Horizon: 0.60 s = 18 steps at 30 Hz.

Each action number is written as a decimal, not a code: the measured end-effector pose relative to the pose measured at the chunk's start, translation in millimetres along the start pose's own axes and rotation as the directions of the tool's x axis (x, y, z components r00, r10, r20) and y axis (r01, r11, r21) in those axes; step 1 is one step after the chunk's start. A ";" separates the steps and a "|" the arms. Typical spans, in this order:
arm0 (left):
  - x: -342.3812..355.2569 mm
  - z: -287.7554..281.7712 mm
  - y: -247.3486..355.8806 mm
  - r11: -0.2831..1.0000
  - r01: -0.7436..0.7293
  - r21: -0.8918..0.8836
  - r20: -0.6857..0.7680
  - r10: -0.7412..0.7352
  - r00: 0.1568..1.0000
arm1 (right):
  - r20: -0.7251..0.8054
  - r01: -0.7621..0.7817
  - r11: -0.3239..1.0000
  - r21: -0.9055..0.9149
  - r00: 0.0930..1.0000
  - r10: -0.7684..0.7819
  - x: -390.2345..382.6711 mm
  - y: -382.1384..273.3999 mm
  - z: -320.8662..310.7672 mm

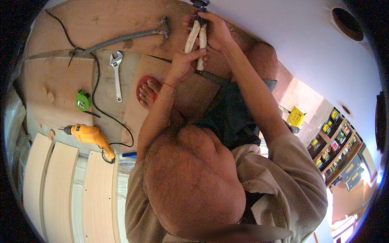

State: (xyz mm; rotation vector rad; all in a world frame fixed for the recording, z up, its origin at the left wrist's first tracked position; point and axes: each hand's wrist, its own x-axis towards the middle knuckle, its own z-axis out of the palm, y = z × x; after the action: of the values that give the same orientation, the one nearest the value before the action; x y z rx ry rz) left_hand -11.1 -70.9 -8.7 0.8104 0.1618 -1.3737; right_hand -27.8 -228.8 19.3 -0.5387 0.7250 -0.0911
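Note:
A pair of pliers (201,34) with cream-coloured handles is held upright in front of me, beside a large pale panel. My left hand (188,60) is closed round the lower part of its handles. Around the dark head of the pliers my right hand (214,30) is curled, with a fingertip on the metal near the jaws. A small dark purplish round part (199,3) shows at the jaws by the upper edge; its kind is unclear. Some fingers are hidden behind the handles.
Left on the floor lie a hammer (125,39), an adjustable wrench (116,79), a green tape measure (83,100) and a corded orange drill (90,134). Curved wooden slats (60,174) lie nearer. The pale panel (300,44) with round holes rises right, beyond it shelves (336,141) and a yellow box (297,116).

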 end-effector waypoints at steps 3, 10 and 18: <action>-0.1 0.3 -3.5 0.997 0.003 -0.076 0.038 0.000 0.999 | -0.065 0.001 0.997 -0.075 0.998 -0.006 2.9 0.7 4.7; -4.8 -0.3 3.7 0.998 -0.004 -0.055 0.008 0.005 1.000 | -0.235 0.095 0.948 -0.304 0.957 -0.171 31.4 20.9 -17.8; -6.3 5.0 -2.2 0.999 -0.033 -0.012 -0.058 0.033 0.998 | -0.212 0.169 0.928 -0.331 0.945 -0.248 21.8 22.3 -8.0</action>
State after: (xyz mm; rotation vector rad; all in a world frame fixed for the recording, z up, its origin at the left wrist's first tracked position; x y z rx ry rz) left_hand -16.2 -68.7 -2.6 0.8387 0.2011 -1.3178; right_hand -19.0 -218.9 -10.0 -0.9177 0.9338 -0.2526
